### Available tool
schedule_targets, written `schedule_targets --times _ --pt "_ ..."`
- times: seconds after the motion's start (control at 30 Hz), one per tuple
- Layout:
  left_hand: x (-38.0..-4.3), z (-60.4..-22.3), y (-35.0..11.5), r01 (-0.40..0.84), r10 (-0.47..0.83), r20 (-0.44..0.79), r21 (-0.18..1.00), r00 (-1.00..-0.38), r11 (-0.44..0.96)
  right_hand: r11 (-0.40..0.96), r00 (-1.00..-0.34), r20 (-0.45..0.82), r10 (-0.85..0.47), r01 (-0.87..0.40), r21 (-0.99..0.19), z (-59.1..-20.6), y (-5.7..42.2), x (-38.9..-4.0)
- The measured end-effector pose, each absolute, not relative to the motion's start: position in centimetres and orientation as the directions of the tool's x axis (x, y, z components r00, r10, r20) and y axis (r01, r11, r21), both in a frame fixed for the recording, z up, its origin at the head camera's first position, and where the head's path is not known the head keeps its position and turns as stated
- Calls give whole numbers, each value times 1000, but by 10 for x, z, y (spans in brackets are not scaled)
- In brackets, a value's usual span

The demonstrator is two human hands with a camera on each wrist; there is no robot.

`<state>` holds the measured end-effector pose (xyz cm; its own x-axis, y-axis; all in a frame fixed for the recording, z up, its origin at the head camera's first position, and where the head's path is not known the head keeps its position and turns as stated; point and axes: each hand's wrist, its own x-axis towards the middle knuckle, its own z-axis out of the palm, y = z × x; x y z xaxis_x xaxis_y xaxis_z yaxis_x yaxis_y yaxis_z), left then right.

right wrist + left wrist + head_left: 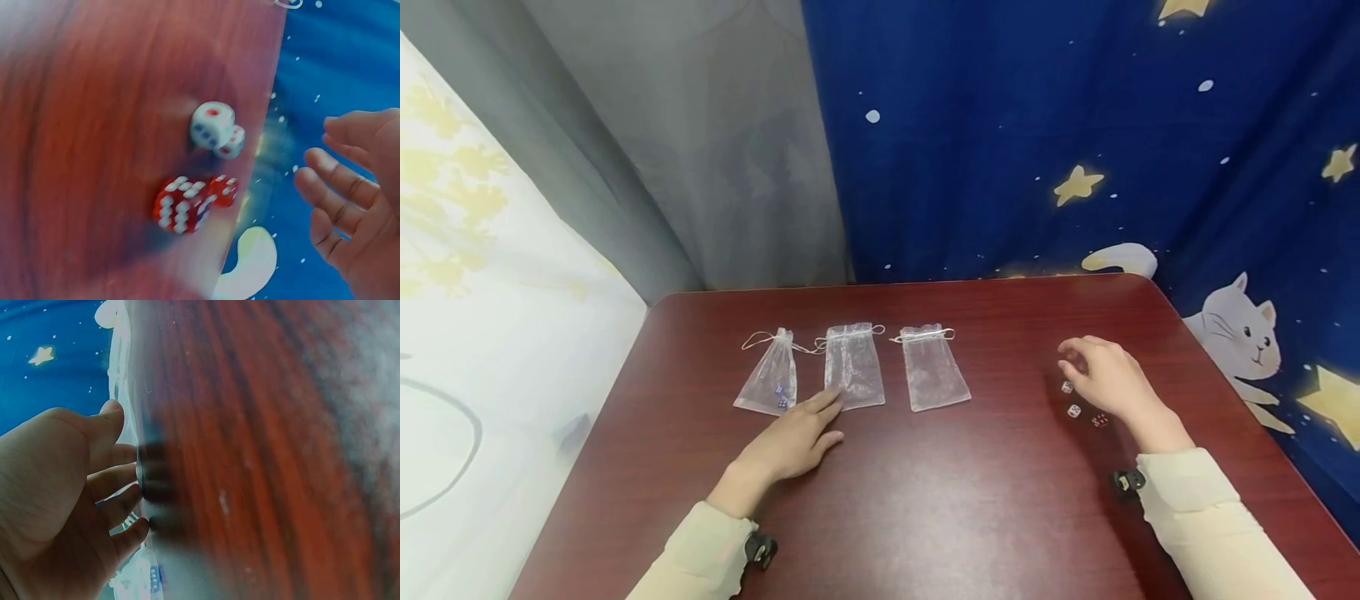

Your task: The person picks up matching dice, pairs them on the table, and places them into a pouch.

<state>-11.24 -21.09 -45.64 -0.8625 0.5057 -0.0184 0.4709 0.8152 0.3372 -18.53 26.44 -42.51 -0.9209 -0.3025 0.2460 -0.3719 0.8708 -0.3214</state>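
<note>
Both hands are at the table (970, 517) with loose fingers, grasping nothing: the left hand (795, 442) lies flat, its fingertips touching the near end of the middle pouch (853, 365), and the right hand (1108, 377) hovers relaxed just above the dice. These small dice, white ones (215, 128) and red ones (187, 201), sit clustered directly under the right hand and well apart from the left, so the right is plainly nearer. Each sheer pouch lies lengthwise pointing away from the hands, drawstring mouth at the far end; the pouch furthest left (770, 372) already holds dice.

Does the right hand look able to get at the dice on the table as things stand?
Probably yes: the right hand hovers open just above the white dice and red dice, with nothing between them on the table.
</note>
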Motion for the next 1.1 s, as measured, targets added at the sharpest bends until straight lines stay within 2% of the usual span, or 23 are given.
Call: schedule_targets --times 0.2,0.67,1.1 --pt "-111 -457 -213 463 500 -22 344 -865 817 886 -933 151 -327 -358 -295 -436 272 -186" --pt "-113 -459 -213 491 520 9 339 -854 802 889 -936 53 -348 -348 -299 -448 274 -183" --pt "-115 -462 -212 497 524 15 340 -852 799 877 -923 90 -375 -385 -288 -448 273 -184"
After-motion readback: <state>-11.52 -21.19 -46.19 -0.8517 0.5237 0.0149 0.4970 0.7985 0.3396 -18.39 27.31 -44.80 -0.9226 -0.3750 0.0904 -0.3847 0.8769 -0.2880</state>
